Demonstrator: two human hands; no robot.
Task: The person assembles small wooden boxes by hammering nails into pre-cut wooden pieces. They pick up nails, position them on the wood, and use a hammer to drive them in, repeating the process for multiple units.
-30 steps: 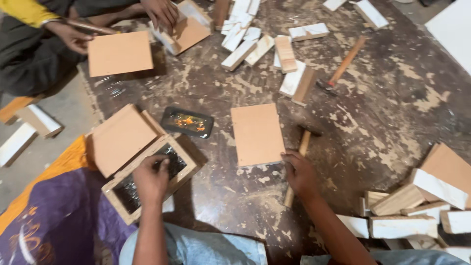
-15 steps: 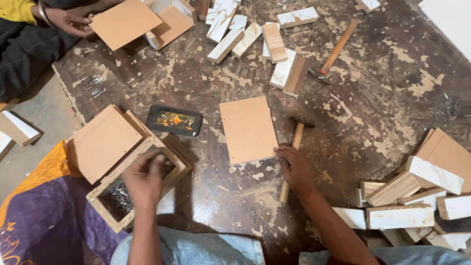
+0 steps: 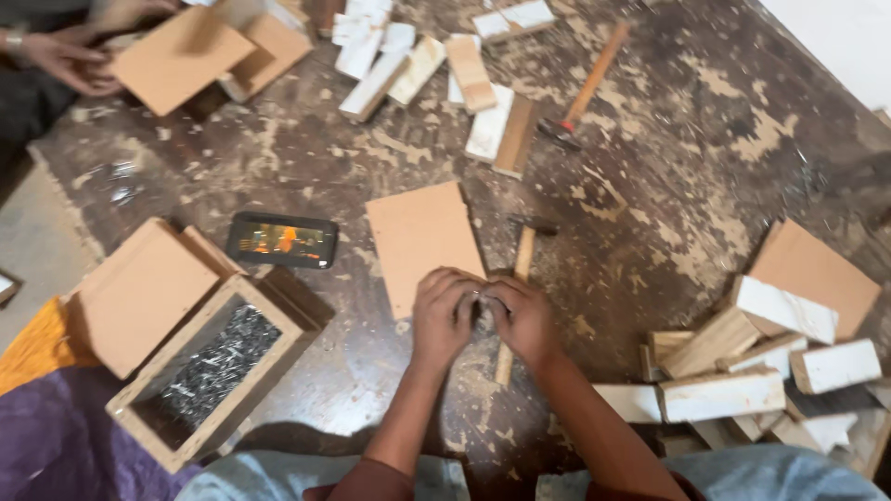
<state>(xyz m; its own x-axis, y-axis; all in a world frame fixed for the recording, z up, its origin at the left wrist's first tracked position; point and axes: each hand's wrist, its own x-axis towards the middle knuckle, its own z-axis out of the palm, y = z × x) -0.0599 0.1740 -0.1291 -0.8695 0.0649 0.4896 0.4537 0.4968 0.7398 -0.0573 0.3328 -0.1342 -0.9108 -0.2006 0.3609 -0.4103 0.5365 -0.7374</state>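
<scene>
I see my left hand [image 3: 444,311] and right hand [image 3: 520,315] pressed together, fingers pinching small grey nails [image 3: 481,311] beside the flat brown wooden board [image 3: 422,241]; I judge nail-sorting, with the wooden-handled hammer [image 3: 520,278] needed next.

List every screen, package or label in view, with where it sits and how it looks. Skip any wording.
Phone: flat on the dark work surface, between the open wooden box of nails and the thin board; black rectangle, screen lit with orange and green patches.
No packages, labels or signs can be made out elsewhere.
</scene>
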